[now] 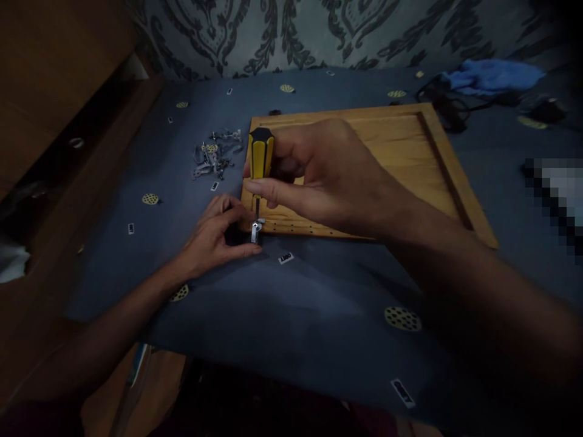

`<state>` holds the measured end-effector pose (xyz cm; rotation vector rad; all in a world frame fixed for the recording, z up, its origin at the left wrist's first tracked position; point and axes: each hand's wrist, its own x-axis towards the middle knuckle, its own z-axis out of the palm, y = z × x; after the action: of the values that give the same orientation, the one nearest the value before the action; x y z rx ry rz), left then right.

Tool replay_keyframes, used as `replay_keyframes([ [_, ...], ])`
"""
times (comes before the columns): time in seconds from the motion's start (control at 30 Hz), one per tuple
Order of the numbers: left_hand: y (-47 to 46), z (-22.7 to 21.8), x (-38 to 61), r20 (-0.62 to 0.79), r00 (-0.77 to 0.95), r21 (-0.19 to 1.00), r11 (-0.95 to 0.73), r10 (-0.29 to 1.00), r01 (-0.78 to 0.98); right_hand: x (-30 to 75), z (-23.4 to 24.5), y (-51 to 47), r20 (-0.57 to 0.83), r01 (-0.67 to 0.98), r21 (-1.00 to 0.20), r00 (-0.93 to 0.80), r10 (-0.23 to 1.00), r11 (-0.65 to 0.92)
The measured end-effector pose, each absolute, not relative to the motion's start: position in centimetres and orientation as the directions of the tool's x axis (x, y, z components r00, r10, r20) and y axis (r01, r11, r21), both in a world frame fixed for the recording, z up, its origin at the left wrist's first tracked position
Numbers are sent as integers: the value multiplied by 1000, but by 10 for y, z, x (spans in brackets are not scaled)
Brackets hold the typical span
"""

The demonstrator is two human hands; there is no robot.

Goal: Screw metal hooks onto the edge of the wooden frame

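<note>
A: A pale wall (310, 36) with dark leafy scrolls backs the worktop (319, 303), which wears a blue cloth printed with pineapples. Where's the work?

B: At the near left corner of a wooden panel (396, 159). A small metal fitting (254, 234) sits on its edge, under a yellow-and-black screwdriver (261, 156).

A: How far along is it?

B: Early, I'd judge. This one looks partway through, with a bright round spot on it, likely a screw head. A pile of similar metal pieces (213, 161) lies loose beyond the left hand (212, 233), and small dark dots (311, 230) along the near edge, perhaps holes, carry nothing.

A: And which way do things point?

B: The screwdriver stands nearly upright, butt up, shaft down to the fitting. The fitting's long axis crosses the edge, its near end towards the person. The panel runs longest from left to right.

A: The fingers?

B: Those of the right hand (332, 176) are clamped round the handle. The left thumb and forefinger bracket the fitting; whether they pinch it, I can't tell.
</note>
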<state>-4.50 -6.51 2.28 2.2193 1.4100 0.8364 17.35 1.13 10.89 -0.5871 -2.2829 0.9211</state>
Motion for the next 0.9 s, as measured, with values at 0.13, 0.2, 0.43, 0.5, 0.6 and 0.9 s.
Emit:
replay_keyframes([
  [0.13,-65,22,-46,294,320,592,-434,901,678,172,107,11,353,179,-734,-724,592,655],
  [0.2,-65,22,-46,290,319,591,-431,902,682,171,106,10,350,187,-729,-725,593,659],
  [0.43,-65,24,-45,238,312,592,-392,920,704,172,107,11,352,206,-695,-738,575,689],
  [0.5,-65,25,-45,235,311,596,-389,921,703,172,107,12,357,217,-673,-743,567,708],
  [0.6,-65,26,-45,235,317,599,-393,919,697,172,108,11,351,225,-663,-750,561,714],
  [0.9,-65,22,-44,270,312,588,-413,911,696,166,105,7,371,210,-743,-662,652,636],
])
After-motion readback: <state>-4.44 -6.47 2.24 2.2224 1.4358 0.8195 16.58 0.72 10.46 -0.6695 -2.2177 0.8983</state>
